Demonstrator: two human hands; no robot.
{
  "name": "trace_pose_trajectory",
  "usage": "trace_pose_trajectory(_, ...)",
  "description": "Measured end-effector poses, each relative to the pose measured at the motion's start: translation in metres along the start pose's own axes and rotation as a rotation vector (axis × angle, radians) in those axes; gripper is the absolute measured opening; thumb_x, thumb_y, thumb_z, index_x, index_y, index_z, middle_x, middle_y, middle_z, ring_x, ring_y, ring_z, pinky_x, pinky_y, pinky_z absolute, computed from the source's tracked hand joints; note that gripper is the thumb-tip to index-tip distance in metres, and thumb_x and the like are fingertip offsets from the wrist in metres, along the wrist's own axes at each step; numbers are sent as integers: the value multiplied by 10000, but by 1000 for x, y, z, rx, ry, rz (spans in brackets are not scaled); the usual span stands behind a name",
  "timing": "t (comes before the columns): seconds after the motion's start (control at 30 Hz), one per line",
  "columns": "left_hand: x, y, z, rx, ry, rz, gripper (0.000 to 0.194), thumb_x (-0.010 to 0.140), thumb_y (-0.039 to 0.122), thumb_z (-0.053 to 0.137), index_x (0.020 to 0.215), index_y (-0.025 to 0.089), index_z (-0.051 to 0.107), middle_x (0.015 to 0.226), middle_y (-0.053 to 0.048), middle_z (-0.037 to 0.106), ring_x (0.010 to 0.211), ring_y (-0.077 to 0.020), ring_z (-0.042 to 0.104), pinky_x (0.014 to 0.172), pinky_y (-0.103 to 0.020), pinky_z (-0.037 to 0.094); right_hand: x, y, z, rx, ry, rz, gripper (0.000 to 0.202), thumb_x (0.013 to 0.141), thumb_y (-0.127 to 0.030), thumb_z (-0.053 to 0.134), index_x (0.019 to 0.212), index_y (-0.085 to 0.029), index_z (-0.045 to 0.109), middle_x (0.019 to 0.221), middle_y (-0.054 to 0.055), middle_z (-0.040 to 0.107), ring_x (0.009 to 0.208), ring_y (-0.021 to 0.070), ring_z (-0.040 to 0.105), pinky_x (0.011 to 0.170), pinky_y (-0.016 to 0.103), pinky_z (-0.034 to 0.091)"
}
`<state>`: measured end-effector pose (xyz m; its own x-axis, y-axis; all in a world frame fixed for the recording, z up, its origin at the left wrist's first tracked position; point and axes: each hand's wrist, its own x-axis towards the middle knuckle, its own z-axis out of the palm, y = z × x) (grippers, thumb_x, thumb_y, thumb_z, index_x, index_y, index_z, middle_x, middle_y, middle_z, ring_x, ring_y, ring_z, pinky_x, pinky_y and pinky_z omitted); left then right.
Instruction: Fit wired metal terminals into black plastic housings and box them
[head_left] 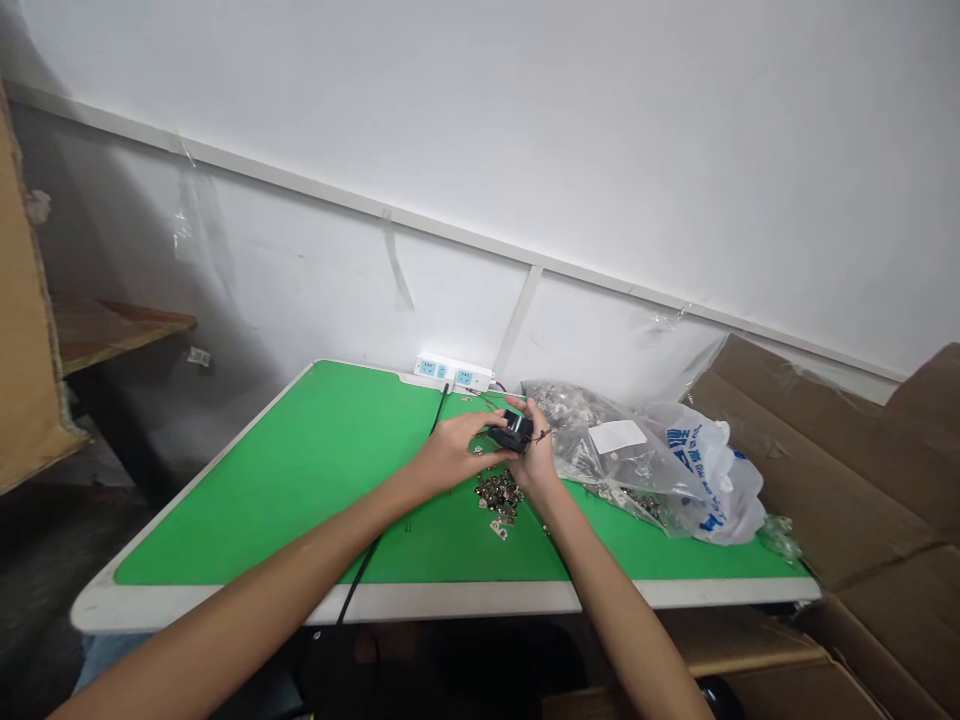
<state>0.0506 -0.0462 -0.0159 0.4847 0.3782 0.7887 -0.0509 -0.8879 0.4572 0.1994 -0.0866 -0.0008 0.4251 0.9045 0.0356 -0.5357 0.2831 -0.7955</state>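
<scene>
Between my two hands is a small black box-shaped device with thin wires at its right side; its exact kind does not show. My left hand grips it from the left, thumb below and fingers on top. My right hand closes around its right side, with fingertips behind it. Just under the hands, a pile of small metal parts lies on the green table mat. A few pale flat pieces sit at the near edge of that pile.
A white power strip rests against the wall, a black cable running from it over the table's front edge. To the right lie a clear plastic bag of metal parts and a white-and-blue bag. Large cardboard stands at far right.
</scene>
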Motion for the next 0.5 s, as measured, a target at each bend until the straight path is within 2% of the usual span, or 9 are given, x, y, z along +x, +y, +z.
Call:
trace_pose_trajectory(0.27,2,-4,-8,26,-113,103,385,946,361,757,1301,238,672,1263,-94,770,1167,-253,750,1001,-420,622,0,-4,0,-60,12,-13,355,842,-555,691,868,-201,707,638,-8,721,557,183,668,606,323,588)
trace_pose_trajectory(0.5,1,-5,-6,83,-132,123,345,949,291,737,1276,214,658,1209,-108,768,1107,-257,753,917,-406,633,0,-4,0,-75,22,-4,346,836,-554,696,864,-209,698,611,-27,700,527,178,639,584,322,574)
